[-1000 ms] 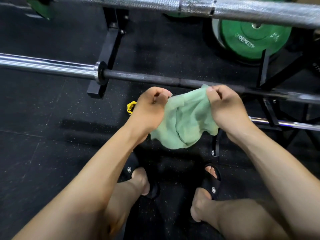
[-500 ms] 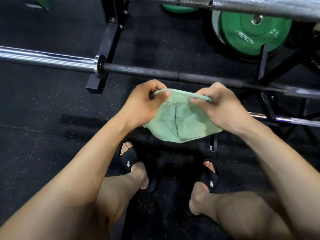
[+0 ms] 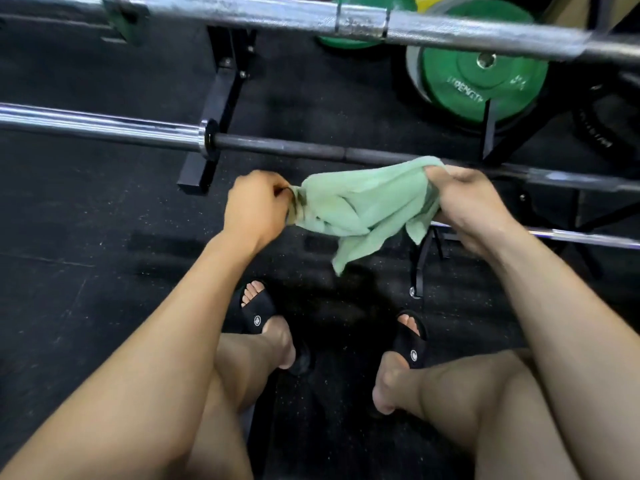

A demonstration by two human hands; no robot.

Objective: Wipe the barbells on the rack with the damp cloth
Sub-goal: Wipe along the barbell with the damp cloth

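Below the barbell (image 3: pixel 277 147), both hands' fingers pinching cloth (image 3: pixel 363 206), fingertips hidden

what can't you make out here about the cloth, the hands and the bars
1. Head view: whether the cloth is damp; nothing shows it.
2. Left hand and right hand: fingertips curled into the cloth, hidden by fabric and knuckles.
3. Middle barbell: whether the cloth touches it; the right hand covers that spot.
4. Top barbell: blurred, both ends cut off by frame edges.
5. Green plate: lettering too blurred to read fully.
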